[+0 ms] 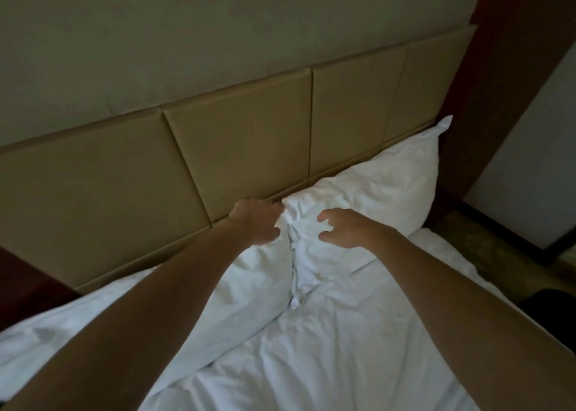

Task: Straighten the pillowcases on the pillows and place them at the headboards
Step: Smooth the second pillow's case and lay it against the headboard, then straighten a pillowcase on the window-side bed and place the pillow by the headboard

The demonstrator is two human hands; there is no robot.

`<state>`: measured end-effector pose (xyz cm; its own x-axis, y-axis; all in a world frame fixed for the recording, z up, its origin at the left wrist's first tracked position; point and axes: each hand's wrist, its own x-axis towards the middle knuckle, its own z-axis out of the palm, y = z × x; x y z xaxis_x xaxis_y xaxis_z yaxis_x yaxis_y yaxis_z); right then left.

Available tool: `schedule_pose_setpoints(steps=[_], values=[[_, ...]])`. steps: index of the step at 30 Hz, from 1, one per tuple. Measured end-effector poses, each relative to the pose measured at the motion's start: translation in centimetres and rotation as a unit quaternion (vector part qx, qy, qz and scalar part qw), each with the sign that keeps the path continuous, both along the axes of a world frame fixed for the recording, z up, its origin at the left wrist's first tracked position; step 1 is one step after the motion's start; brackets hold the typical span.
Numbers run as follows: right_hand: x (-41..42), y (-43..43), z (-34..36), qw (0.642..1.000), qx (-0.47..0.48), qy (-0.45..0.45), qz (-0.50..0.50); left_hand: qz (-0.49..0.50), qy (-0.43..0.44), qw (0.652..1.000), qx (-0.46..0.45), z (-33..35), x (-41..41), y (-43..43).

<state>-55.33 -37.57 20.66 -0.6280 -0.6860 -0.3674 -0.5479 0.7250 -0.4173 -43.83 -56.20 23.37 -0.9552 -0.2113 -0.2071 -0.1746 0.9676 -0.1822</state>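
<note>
We are logging the headboard as running from 9 o'clock to 2 o'clock, with the wall standing behind it. The far pillow is leaning against the headboard at 1 o'clock. The near pillow is lying at 7 o'clock of it, their ends touching. The left hand is touching that junction. The right hand is sitting at its 3 o'clock, over the far pillow. The bedding is lying beneath everything, toward 6 o'clock.
</note>
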Motion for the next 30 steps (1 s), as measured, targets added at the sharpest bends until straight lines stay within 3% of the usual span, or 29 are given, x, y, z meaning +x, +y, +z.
schedule_pose_setpoints(steps=[6,14,19,24,30], values=[[9.8,5.1,0.9,0.996,0.024,-0.018,-0.085,-0.034,-0.008,0.998,0.047,-1.0,7.9,1.9],[25.2,11.3,-0.7,0.978,0.160,-0.006,-0.132,-0.043,-0.006,0.988,0.151,-6.5,22.2,2.7],[34.9,11.6,-4.8,0.966,0.203,-0.049,-0.154,-0.057,-0.086,0.984,0.144,-11.9,31.5,1.7],[44.0,11.7,-8.7,0.960,0.176,-0.089,-0.197,-0.077,-0.154,0.977,0.129,-15.4,38.5,0.8],[55.1,15.1,-13.1,0.944,0.189,-0.149,-0.226,-0.159,-0.286,0.935,0.135,-18.2,45.3,2.9]])
